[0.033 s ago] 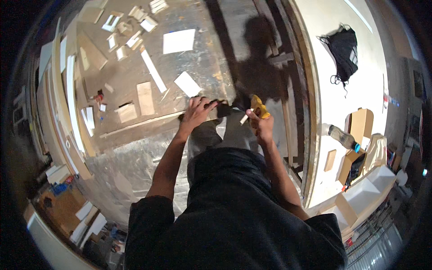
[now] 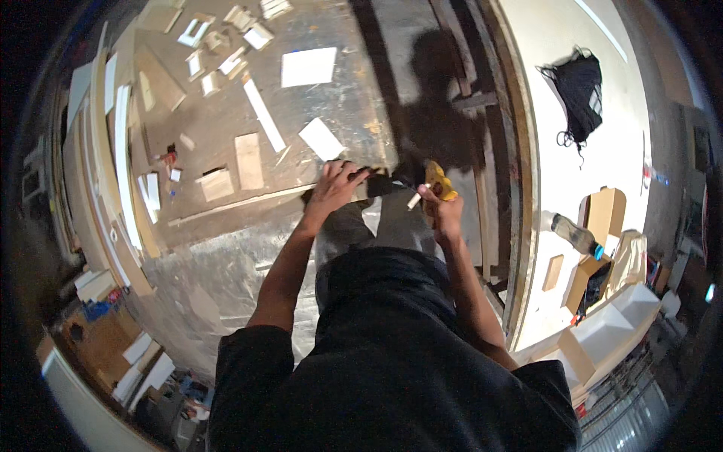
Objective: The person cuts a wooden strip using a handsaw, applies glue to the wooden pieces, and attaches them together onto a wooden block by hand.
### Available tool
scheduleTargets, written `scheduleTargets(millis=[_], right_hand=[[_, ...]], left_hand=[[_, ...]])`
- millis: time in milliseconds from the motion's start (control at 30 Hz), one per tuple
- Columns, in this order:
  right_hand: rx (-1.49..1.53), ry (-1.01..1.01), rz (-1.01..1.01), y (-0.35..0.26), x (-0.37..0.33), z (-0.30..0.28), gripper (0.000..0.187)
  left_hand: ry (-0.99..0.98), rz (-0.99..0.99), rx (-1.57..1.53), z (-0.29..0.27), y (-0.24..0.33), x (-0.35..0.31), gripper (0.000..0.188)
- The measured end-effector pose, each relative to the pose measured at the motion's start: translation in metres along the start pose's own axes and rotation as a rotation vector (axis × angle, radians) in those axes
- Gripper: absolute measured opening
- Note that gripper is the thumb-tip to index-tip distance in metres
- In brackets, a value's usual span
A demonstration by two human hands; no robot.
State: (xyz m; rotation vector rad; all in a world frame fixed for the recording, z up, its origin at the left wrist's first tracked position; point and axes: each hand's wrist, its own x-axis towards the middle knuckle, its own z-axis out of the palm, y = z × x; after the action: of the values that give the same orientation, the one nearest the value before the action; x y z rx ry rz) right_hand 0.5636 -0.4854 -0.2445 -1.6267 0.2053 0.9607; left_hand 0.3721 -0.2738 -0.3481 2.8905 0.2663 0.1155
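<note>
Scuffed worktop (image 2: 218, 120); right fingers (image 2: 425, 192) clasp a yellow object (image 2: 443, 184); cannot tell if left fingers (image 2: 338, 168) grip

Yellow tool (image 2: 443, 185); black shirt (image 2: 399, 361); white panel (image 2: 309, 68).

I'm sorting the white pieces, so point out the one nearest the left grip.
The smaller, slanted white panel, just beyond the left grip; the larger white panel and the long white strip lie farther off.

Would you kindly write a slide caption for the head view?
Left hand at the edge of a table strewn with white panels and wood pieces; right hand holding a yellow object.
</note>
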Motion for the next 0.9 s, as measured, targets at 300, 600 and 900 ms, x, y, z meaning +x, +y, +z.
scheduleTargets(millis=[300,600,900], right_hand=[[-0.043,0.164,-0.268,0.008,-0.077,0.068,0.03],[-0.128,0.255,-0.729,0.068,-0.184,0.228,0.039],[-0.321,0.165,-0.915,0.079,-0.203,0.296,0.039]], left_hand=[[0.191,-0.186,-0.753,-0.081,-0.003,-0.026,0.036],[-0.056,0.074,-1.235,-0.201,-0.078,-0.112,0.029],[0.039,-0.05,-1.255,-0.233,-0.138,-0.192,0.023]])
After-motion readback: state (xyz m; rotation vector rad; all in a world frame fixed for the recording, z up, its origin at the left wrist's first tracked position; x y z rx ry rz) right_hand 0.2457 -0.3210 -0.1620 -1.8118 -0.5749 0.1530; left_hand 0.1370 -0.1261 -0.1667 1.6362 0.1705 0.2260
